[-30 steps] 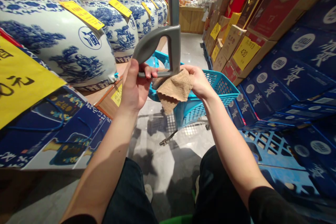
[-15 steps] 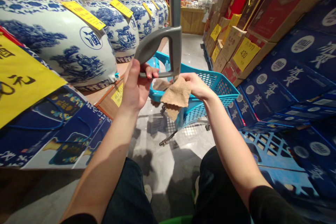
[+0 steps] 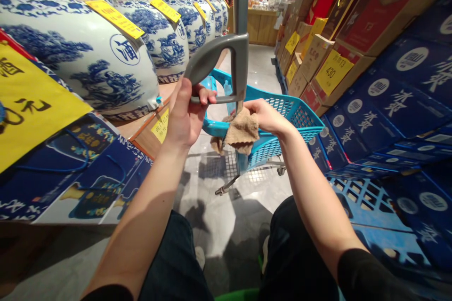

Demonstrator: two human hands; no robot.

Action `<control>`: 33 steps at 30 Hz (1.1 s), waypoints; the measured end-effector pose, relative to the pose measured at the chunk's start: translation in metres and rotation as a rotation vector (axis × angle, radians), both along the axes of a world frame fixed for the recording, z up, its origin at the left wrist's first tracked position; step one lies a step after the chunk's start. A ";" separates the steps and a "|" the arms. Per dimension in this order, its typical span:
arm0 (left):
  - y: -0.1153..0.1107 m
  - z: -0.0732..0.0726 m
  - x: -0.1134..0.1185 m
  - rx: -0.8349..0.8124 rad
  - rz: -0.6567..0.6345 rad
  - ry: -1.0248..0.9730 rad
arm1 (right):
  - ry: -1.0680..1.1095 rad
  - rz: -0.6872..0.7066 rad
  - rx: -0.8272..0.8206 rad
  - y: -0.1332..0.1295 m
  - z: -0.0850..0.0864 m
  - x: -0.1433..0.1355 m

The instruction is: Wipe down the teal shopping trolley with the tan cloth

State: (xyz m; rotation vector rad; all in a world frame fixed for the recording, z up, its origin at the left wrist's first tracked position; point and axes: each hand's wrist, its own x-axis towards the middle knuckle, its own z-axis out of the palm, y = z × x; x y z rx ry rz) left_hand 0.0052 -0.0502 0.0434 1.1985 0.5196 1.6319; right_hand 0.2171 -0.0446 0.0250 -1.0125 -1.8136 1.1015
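Observation:
My left hand is closed around the lower edge of a grey D-shaped plastic handle, thumb on its near side. This handle joins a metal pole that runs up past the top of the view. My right hand pinches a crumpled tan cloth against the pole's short lower end, just under the handle. Part of the cloth hangs down to the left, and its folds hide some of the right fingers. Behind both hands stands a blue plastic shopping cart.
Large blue-and-white jars with red cloth tops line the left. Blue gift boxes stand nearer, beside a yellow price sign. Stacked cartons and blue boxes rise on the right. A tiled aisle runs between.
The cloth has shifted and been refolded at the pole's lower end; a flap now hangs left. Both hands keep their holds, and the whole view has moved slightly.

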 end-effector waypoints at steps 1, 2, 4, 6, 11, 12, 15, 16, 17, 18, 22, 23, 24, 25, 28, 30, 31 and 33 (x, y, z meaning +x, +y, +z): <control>0.000 0.000 0.000 -0.004 0.002 0.000 | 0.037 -0.034 0.022 -0.001 0.002 -0.001; 0.000 0.001 0.001 -0.009 0.001 -0.003 | 0.094 -0.076 0.051 -0.002 0.004 -0.002; -0.001 0.001 0.002 -0.017 -0.006 -0.025 | 0.198 -0.143 0.098 -0.002 0.006 -0.004; -0.001 0.002 0.003 -0.020 -0.012 -0.041 | 0.197 -0.132 0.092 -0.001 0.005 -0.003; -0.001 0.001 0.002 -0.022 0.016 0.013 | -0.058 0.009 0.002 0.002 -0.003 0.005; -0.001 0.000 0.002 -0.022 0.020 0.019 | -0.055 0.001 0.007 0.003 -0.003 0.006; 0.000 -0.001 0.002 -0.024 0.027 0.020 | 0.106 -0.085 0.059 0.006 -0.001 0.006; 0.000 -0.001 0.002 -0.025 0.028 0.016 | 0.172 -0.113 0.075 0.006 0.000 0.006; 0.000 0.000 0.002 -0.024 0.026 0.012 | 0.216 -0.124 0.080 0.007 0.000 0.006; -0.001 0.000 0.002 -0.024 0.024 0.008 | 0.223 -0.111 0.070 0.007 0.000 0.006; -0.002 0.001 0.002 -0.026 0.018 0.013 | 0.009 0.021 -0.028 0.004 -0.003 0.007; -0.002 0.001 0.002 -0.026 0.018 0.016 | -0.023 0.027 -0.033 0.003 -0.003 0.006; -0.002 0.001 0.001 -0.026 0.016 0.018 | -0.022 0.015 -0.020 0.002 -0.003 0.006; -0.002 0.001 0.001 -0.025 0.013 0.018 | 0.010 -0.012 0.004 0.002 -0.002 0.004; 0.000 0.000 0.001 -0.015 -0.007 0.002 | 0.177 -0.108 0.084 0.003 0.000 0.002; 0.000 -0.001 0.001 -0.001 -0.022 -0.022 | 0.200 -0.100 0.078 0.005 0.000 0.002; 0.000 -0.001 0.001 0.002 -0.025 -0.026 | 0.159 -0.065 0.051 0.005 -0.001 0.003; 0.000 0.000 0.001 -0.008 -0.020 -0.013 | 0.033 0.021 -0.020 0.004 -0.003 0.006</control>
